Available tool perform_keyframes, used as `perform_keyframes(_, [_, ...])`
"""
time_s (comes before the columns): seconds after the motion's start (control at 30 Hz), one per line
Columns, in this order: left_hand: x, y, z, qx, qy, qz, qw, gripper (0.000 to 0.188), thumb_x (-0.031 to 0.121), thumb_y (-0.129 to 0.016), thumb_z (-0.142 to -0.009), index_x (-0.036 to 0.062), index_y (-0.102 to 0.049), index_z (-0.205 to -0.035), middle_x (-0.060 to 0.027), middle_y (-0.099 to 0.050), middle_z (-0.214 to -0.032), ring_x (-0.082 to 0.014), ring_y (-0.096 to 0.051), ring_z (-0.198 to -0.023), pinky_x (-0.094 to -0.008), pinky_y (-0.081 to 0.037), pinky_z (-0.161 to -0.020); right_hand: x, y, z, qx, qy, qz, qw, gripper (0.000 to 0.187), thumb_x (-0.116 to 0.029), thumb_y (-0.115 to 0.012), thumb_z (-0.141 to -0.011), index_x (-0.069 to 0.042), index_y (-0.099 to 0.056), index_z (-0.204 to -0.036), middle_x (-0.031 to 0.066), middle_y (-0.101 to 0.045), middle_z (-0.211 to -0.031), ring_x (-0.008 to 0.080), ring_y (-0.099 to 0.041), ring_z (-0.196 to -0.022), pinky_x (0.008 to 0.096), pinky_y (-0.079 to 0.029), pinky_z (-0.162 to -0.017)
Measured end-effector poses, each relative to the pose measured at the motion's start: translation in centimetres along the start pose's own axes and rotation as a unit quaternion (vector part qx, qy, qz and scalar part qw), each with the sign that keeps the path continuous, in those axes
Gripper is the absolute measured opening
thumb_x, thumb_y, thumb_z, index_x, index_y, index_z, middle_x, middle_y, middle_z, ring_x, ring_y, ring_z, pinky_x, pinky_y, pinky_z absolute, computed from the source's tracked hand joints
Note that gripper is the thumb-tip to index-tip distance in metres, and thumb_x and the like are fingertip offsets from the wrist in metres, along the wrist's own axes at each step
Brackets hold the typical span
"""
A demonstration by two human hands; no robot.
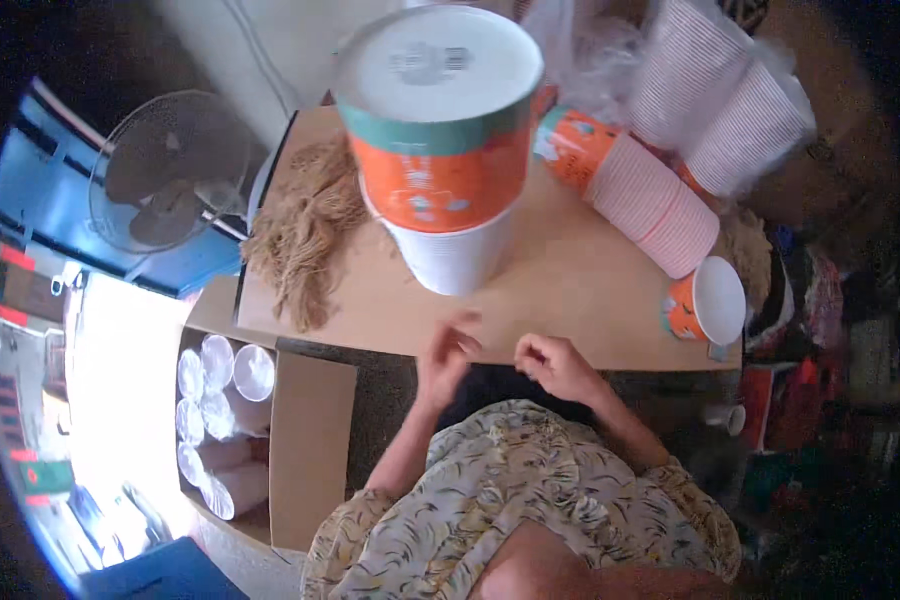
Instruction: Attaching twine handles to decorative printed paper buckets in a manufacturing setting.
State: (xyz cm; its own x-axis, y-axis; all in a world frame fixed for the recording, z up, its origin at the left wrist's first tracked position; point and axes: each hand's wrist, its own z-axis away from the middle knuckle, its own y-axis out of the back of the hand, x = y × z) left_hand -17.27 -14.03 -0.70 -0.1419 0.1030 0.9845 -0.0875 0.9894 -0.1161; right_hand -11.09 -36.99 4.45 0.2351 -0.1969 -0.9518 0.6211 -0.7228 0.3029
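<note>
My left hand (446,362) is over the near edge of the cardboard-topped table (560,325), its blurred fingers bent but apart, and nothing shows in it. Beside it, my right hand (558,368) has its fingers curled in toward the thumb; whatever they might hold is hidden. The hands do not touch each other. Beyond them, a tall stack of upturned paper tubs (440,180) rises close to the camera, orange and green with a white base on top. Farther right lies a toppled stack of paper cups (655,205), and near the right corner a single orange cup (718,300) rests on its side.
Plastic-wrapped cup stacks (690,75) stand at the back right. A heap of brown fibrous sacking (310,225) covers the table's left part. Below left, an open carton (310,450) holds several wrapped sleeves of clear cups (254,372). A wire-guarded fan (170,170) stands at far left.
</note>
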Motion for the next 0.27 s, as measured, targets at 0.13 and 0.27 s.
perform_keyframes(0.13, [3.7, 0.1, 1.5, -0.103, 0.082, 0.056, 0.990, 0.055, 0.005, -0.074, -0.094, 0.0005, -0.052, -0.144, -0.0108, -0.072, -0.114, -0.0139, -0.070, -0.094, -0.0283, -0.057, -0.084, -1.1, -2.6, -2.5, -0.056, -0.001, -0.023, 0.998, 0.007, -0.007, -0.063, -0.100, -0.002, -0.059, -0.100, 0.0058, -0.065, -0.079, 0.0120, -0.061, -0.071, 0.0302, -0.052, -0.067])
perform_keyframes(0.27, [5.2, 4.7, 2.0, -0.073, 0.122, 0.001, 0.990, 0.015, 0.005, -0.072, -0.096, -0.0036, -0.075, -0.108, -0.0056, -0.076, -0.091, -0.0105, -0.070, -0.085, -0.0260, -0.058, -0.079, -1.8, -3.4, -4.2, -0.036, -0.050, -0.102, 0.993, 0.004, -0.008, -0.060, -0.103, -0.004, -0.059, -0.103, 0.0035, -0.065, -0.080, 0.0116, -0.062, -0.072, 0.0294, -0.052, -0.067])
